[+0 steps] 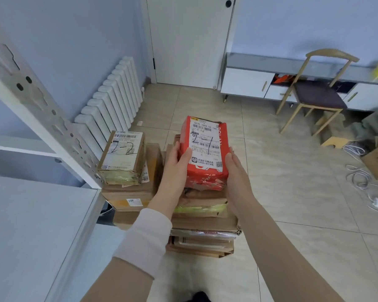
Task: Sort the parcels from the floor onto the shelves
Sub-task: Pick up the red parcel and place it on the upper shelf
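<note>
Shelf rack runs down the left edge, cut off, no level numbers readable; brown box marked 2-2 tops the left stack, just beside the rack; left hand grips the red parcel at centre frame, thumb on the label, fingers wrapped round its left side; parcel marked 2-1, label face up, probably to read the shelf code; right hand pressed against its right side, fingers hidden behind the edge, curl cannot be told; two-sided hold likely steadies a lift; parcel is over the right stack, touching or clear unclear; chair upper right; blurred yellow thing at the right edge, unidentifiable.
</note>
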Demonstrator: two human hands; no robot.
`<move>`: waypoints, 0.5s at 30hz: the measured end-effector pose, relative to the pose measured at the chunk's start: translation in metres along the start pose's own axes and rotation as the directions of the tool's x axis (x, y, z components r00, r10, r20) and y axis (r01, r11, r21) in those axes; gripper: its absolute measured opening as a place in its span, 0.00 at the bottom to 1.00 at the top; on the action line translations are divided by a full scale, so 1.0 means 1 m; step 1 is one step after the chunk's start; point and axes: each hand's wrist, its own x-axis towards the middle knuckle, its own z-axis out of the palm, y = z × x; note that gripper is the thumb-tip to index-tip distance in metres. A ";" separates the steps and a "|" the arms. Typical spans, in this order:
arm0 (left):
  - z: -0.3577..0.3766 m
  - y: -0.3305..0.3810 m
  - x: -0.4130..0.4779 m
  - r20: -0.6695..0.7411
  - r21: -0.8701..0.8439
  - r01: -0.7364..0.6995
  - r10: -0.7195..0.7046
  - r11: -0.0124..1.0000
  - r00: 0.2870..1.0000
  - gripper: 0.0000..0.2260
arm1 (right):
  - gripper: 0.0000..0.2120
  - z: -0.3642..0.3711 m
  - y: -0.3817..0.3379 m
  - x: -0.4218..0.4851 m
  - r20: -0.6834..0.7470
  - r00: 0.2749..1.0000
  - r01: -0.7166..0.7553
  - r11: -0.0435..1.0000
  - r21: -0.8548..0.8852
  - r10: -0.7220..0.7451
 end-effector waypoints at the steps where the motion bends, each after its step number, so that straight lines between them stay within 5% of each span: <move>1: 0.002 0.001 -0.001 -0.005 0.005 -0.002 0.002 1.000 1.000 0.23 | 0.20 -0.001 -0.001 -0.001 -0.006 1.000 0.009 1.000 -0.004 -0.009; 15: 0.146 0.012 -0.035 0.309 0.041 -0.075 0.059 0.996 0.949 0.22 | 0.20 -0.134 -0.047 -0.040 -0.324 0.926 0.206 0.978 0.008 -0.193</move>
